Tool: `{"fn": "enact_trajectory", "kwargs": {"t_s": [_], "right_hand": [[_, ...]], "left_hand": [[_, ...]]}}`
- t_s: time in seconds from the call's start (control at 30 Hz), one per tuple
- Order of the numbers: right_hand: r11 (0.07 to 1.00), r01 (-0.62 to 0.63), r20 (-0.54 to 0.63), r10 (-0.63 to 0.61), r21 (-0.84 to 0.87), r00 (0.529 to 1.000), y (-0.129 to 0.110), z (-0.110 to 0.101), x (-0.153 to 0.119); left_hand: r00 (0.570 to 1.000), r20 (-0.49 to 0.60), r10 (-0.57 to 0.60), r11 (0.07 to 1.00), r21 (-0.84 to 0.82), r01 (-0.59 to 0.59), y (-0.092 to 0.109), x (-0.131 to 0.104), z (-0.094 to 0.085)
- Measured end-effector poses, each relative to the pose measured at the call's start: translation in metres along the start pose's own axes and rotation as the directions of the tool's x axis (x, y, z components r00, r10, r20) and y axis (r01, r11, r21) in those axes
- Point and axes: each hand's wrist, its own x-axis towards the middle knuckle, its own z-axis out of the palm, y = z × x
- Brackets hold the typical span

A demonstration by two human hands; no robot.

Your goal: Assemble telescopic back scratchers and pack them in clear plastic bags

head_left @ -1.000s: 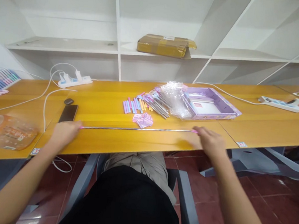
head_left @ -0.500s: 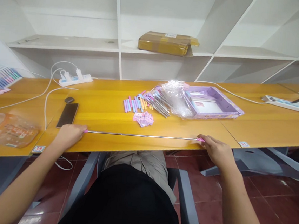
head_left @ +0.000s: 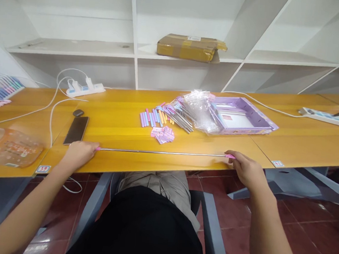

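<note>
A thin metal telescopic back scratcher (head_left: 161, 153) with pink ends stretches level across the table's front edge. My left hand (head_left: 80, 153) is closed round its pink left end. At the other side, my right hand (head_left: 247, 170) pinches the pink right end, whose shape is partly hidden by the fingers. Beyond the rod lie a small heap of pink printed cards (head_left: 164, 134), a row of coloured plastic handles (head_left: 150, 118) and a bundle of metal rods (head_left: 180, 118) with pastel claw-like heads.
A clear plastic bag (head_left: 202, 112) overlaps a purple tray (head_left: 247, 130). On the left are a phone (head_left: 76, 131), a dark round object (head_left: 78, 112), a power strip (head_left: 86, 90) with cables and an orange translucent package (head_left: 14, 148). A taped carton (head_left: 186, 48) sits on the shelf.
My right hand has shifted slightly right and up with its end of the back scratcher, so the rod spans a little more. My left hand stays nearly in place.
</note>
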Motion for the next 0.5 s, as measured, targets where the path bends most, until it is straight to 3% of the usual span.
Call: {"fn": "enact_trajectory", "kwargs": {"t_s": [0.23, 0.3, 0.37, 0.43, 0.5], "right_hand": [[0.99, -0.091, -0.038, 0.087, -0.104, 0.995, 0.011, -0.026, 0.038], [0.985, -0.105, -0.063, 0.097, -0.137, 0.993, -0.001, -0.028, 0.057], [0.988, -0.059, -0.067, 0.05, -0.14, 0.996, -0.042, -0.021, 0.079], [0.993, 0.069, -0.012, -0.071, -0.099, 0.997, -0.11, -0.003, 0.103], [0.967, 0.244, 0.1, -0.236, -0.073, 0.967, -0.188, 0.02, 0.126]], "left_hand": [[0.998, -0.023, -0.062, 0.998, -0.01, 0.062, -0.01, -0.008, -0.023], [0.995, -0.04, -0.091, 0.996, -0.004, 0.09, -0.003, -0.006, -0.034], [0.996, -0.029, -0.087, 0.996, -0.02, 0.086, 0.021, 0.004, -0.045], [0.998, -0.047, -0.028, 0.995, -0.097, 0.023, 0.059, 0.026, -0.057], [0.992, -0.125, 0.007, 0.983, -0.182, -0.03, 0.098, 0.053, -0.07]]}}
